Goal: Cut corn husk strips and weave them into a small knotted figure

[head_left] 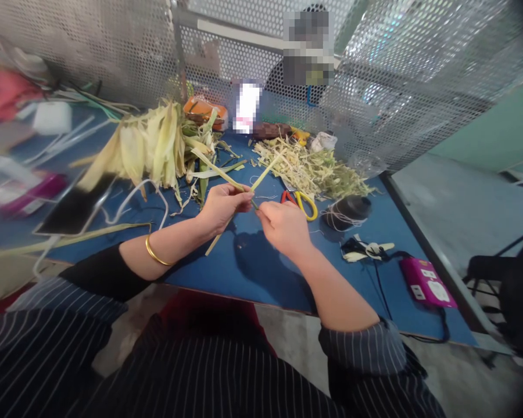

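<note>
Just above the blue table, my left hand point(224, 208) pinches narrow strips of pale green corn husk point(267, 173) where they cross. Two strip ends spread up and outward from the fingers, and another end points down below the hand. My right hand point(285, 227) is closed at the same crossing, its thumb and fingers pinched on a husk end; its other fingers are curled under. Scissors with red and yellow handles point(309, 212) lie just beyond my right hand. To their right is a spool of dark thread point(347, 213).
A heap of whole corn husks point(150, 145) lies at the back left, and shredded trimmings point(318, 171) at the back right. A phone with a bright screen point(247, 107) leans near the perforated metal screen point(261, 64). A magenta power strip point(427, 283) and cord sit at the right.
</note>
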The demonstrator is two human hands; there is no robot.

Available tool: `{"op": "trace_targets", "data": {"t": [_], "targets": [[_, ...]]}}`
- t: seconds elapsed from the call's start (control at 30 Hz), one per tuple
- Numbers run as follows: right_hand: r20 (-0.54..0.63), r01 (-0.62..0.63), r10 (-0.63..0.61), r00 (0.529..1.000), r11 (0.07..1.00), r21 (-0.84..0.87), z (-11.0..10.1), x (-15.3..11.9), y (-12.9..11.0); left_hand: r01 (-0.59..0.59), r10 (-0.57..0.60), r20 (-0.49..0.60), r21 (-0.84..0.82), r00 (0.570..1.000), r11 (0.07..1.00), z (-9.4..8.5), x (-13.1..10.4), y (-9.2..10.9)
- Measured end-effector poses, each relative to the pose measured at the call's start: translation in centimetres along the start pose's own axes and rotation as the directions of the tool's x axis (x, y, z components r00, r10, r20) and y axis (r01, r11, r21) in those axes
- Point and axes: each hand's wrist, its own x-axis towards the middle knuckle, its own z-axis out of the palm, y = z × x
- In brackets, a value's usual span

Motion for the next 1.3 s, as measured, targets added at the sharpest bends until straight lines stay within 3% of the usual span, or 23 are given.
{"op": "trace_targets", "data": {"t": [0.13,0.23,0.3,0.33,0.4,0.5,0.57,0.6,0.67,0.77,0.87,0.97,1.07,1.13,1.2,1.3], "targets": [[0.091,-0.016,0.002,0.996,0.988,0.154,-1.3,-0.2,-0.4,0.043,-0.045,0.017,0.076,0.999,0.996,-0.2,0.1,0.1],[-0.047,-0.084,0.102,0.994,0.955,0.285,-2.4,-0.2,0.1,0.128,-0.152,0.121,0.185,0.981,0.974,-0.3,-0.2,0.9],[-0.173,-0.128,0.197,0.965,0.930,0.345,-2.7,-0.1,0.5,0.137,-0.202,0.204,0.293,0.958,0.946,-0.2,-0.8,1.2],[-0.181,-0.159,0.242,0.953,0.911,0.381,-2.7,-0.1,0.7,0.126,-0.227,0.257,0.358,0.939,0.925,-0.1,-1.1,1.2],[-0.053,-0.239,0.305,0.951,0.832,0.500,-2.2,0.1,0.9,0.084,-0.281,0.361,0.475,0.889,0.876,0.2,-1.7,1.0],[0.217,-0.356,0.293,0.931,0.609,0.709,-1.3,0.4,0.8,0.046,-0.370,0.471,0.568,0.801,0.821,0.6,-2.3,0.0],[0.256,-0.382,0.307,0.917,0.484,0.787,-0.9,0.5,0.7,0.040,-0.393,0.498,0.580,0.773,0.814,0.7,-2.4,-0.5],[0.231,-0.373,0.341,0.911,0.446,0.813,-0.9,0.6,0.6,0.045,-0.391,0.493,0.576,0.777,0.816,0.7,-2.3,-0.7],[0.128,-0.329,0.433,0.892,0.429,0.841,-0.9,0.5,0.6,0.078,-0.360,0.427,0.549,0.830,0.832,0.6,-2.0,-0.7],[-0.068,-0.238,0.479,0.875,0.550,0.800,-1.3,0.1,0.5,0.156,-0.306,0.275,0.459,0.911,0.875,0.3,-1.2,-0.2],[-0.192,-0.126,0.300,0.934,0.782,0.610,-1.7,-0.5,0.0,0.191,-0.260,0.176,0.330,0.949,0.924,-0.2,-0.3,0.2],[-0.226,0.096,-0.038,0.973,0.963,0.254,-1.6,-0.8,-0.6,0.223,-0.252,0.087,0.249,0.964,0.942,-0.8,0.4,0.2],[-0.100,0.299,-0.307,0.946,0.950,-0.088,-1.4,-0.8,-1.0,0.291,-0.298,0.039,0.132,0.954,0.948,-1.1,0.8,0.1],[-0.016,0.390,-0.404,0.915,0.892,-0.227,-1.1,-0.7,-1.1,0.341,-0.341,0.085,0.015,0.936,0.940,-1.2,1.1,0.2],[0.047,0.460,-0.467,0.883,0.842,-0.281,-0.7,-0.6,-1.3,0.375,-0.363,0.148,-0.062,0.920,0.925,-1.3,1.4,0.4],[0.079,0.510,-0.506,0.859,0.831,-0.223,-0.1,-0.5,-1.4,0.413,-0.388,0.218,-0.083,0.895,0.907,-1.3,1.7,0.7]]}}
